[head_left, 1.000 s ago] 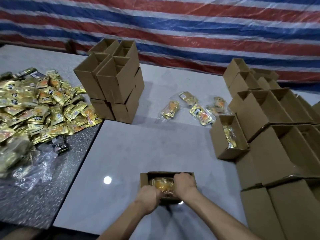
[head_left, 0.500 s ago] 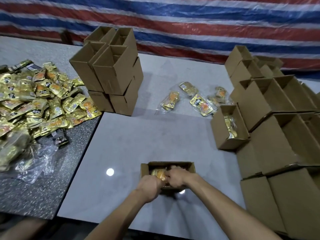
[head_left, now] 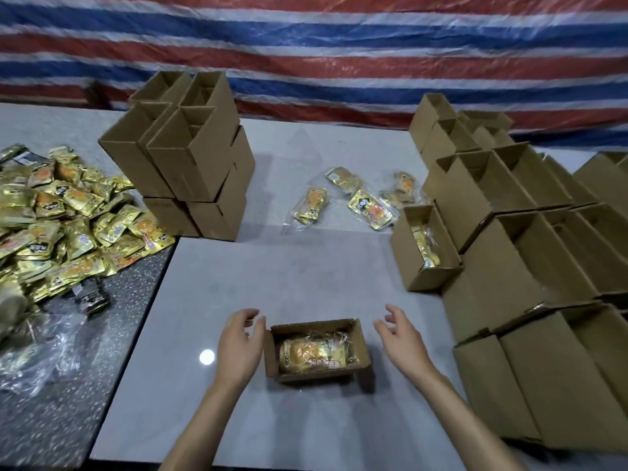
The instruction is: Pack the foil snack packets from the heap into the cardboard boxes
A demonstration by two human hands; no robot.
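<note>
Gold foil snack packets (head_left: 312, 355) lie inside small open brown cardboard box (head_left: 314, 329). Our left hand (head_left: 239, 348), right hand (head_left: 402, 338) flank box, grips apart, empty. We judge box packed; next, shut flaps.

an open cardboard box (head_left: 317, 350) holding bagged gold packets (head_left: 314, 354) sits on the pale table (head_left: 272, 273) between 2 loosely open hands, the left hand (head_left: 239, 348) just beside its left wall, the right hand (head_left: 402, 336) apart, with the foil packet heap (head_left: 64, 222) far left.
</note>
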